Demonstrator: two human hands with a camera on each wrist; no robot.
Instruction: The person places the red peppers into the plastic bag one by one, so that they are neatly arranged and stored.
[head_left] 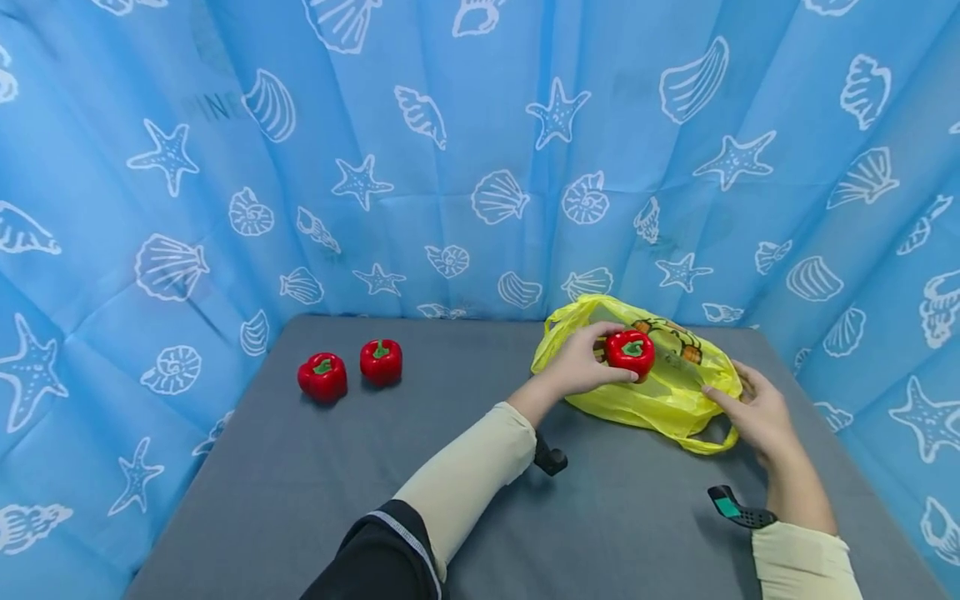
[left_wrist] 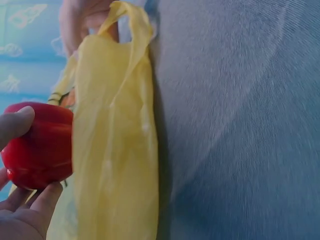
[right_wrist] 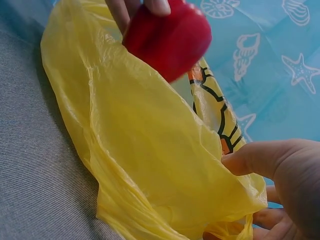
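Ahead of me at twelve o'clock, a blue curtain (head_left: 480, 100) hangs in folds, coming round to my nine and three. White starfish (head_left: 558, 117) and shells (head_left: 501, 198) pattern it; faint lettering (head_left: 216, 106) shows at eleven. A grey table (head_left: 315, 467) runs toward six, in soft light.

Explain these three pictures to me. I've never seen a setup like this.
There is no machine doing the work: a person is working bare-handed. The wide picture comes from a camera worn on the head, looking forward and down. The other two come from cameras on the left and right wrists, each showing that hand's work up close.

The left hand holds a red pepper at the opening of a yellow bag, while the right hand grips the bag's edge. Two more peppers lie on the gray table.
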